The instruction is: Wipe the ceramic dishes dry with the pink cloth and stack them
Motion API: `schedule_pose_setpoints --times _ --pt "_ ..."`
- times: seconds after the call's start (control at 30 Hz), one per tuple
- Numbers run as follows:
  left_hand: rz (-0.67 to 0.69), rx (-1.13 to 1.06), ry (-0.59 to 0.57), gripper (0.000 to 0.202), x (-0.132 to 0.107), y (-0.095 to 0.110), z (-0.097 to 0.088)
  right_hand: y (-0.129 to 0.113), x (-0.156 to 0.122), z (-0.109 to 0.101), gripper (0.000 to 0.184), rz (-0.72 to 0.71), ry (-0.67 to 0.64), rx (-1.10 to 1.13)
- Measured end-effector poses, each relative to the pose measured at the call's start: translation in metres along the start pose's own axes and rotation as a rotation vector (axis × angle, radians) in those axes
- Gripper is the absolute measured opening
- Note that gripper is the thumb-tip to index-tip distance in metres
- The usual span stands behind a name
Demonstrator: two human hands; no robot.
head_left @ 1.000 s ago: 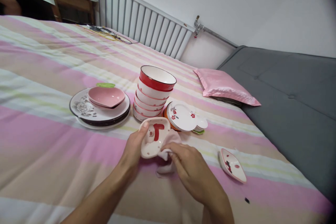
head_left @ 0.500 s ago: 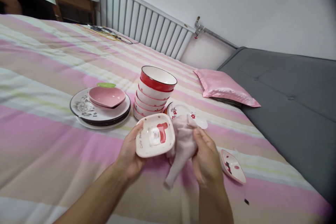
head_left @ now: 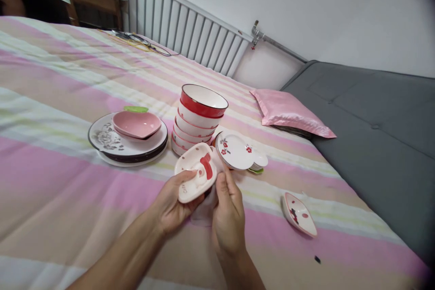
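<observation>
My left hand (head_left: 171,204) grips a small square dish (head_left: 194,158), thumb on its inner face and fingers beneath. The dish is cream-coloured, with a bear and a red patch drawn on it, and it is tilted. At the dish's right edge, my right hand (head_left: 229,215) is closed on a pale pinkish cloth (head_left: 205,210). Much of that cloth is hidden behind the dish and the fingers. Just beyond the hands rises a stack of red and white bowls (head_left: 200,120). A similar small dish (head_left: 299,215) lies tilted on the bed to the right.
Plates (head_left: 105,138) with pink heart-shaped dishes (head_left: 136,124) on top sit at left. Flower-patterned plates (head_left: 236,150) lie right of the bowls. A pink pillow (head_left: 294,113) rests by the grey headboard (head_left: 367,145). Cables (head_left: 139,41) lie at the striped bed's far edge.
My right hand has moved left with the cloth, up against the dish. The dish has turned and tilted in my left hand. The flowered plates behind are now less covered.
</observation>
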State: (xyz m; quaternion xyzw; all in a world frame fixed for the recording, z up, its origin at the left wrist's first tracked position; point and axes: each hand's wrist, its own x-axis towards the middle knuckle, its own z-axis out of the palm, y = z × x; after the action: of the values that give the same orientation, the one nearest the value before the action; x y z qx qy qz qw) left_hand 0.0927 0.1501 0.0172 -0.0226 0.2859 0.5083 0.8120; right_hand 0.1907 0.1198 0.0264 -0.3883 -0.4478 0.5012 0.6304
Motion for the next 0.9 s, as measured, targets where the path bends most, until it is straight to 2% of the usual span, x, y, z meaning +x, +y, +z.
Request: schedule_pose_setpoints --times 0.2,0.37,0.57,0.77,0.9 --pt "-0.159 0.022 -0.043 0.029 -0.009 -0.001 0.007 -0.007 0.002 -0.003 0.036 0.011 -0.001 0.106" --pt "-0.273 0.088 -0.060 0.031 -0.013 -0.002 0.007 -0.015 0.004 -0.007 0.035 0.013 0.006 0.105" --pt "-0.244 0.262 -0.097 0.028 -0.014 -0.008 0.001 -0.019 0.010 -0.014 0.031 0.123 -0.023 0.263" --pt "-0.309 0.395 -0.088 0.028 -0.017 -0.011 0.000 -0.023 0.016 -0.017 0.030 0.405 -0.143 0.412" --pt "-0.230 0.417 -0.021 0.025 -0.018 -0.011 0.003 -0.024 0.020 -0.025 0.029 0.405 -0.221 0.389"
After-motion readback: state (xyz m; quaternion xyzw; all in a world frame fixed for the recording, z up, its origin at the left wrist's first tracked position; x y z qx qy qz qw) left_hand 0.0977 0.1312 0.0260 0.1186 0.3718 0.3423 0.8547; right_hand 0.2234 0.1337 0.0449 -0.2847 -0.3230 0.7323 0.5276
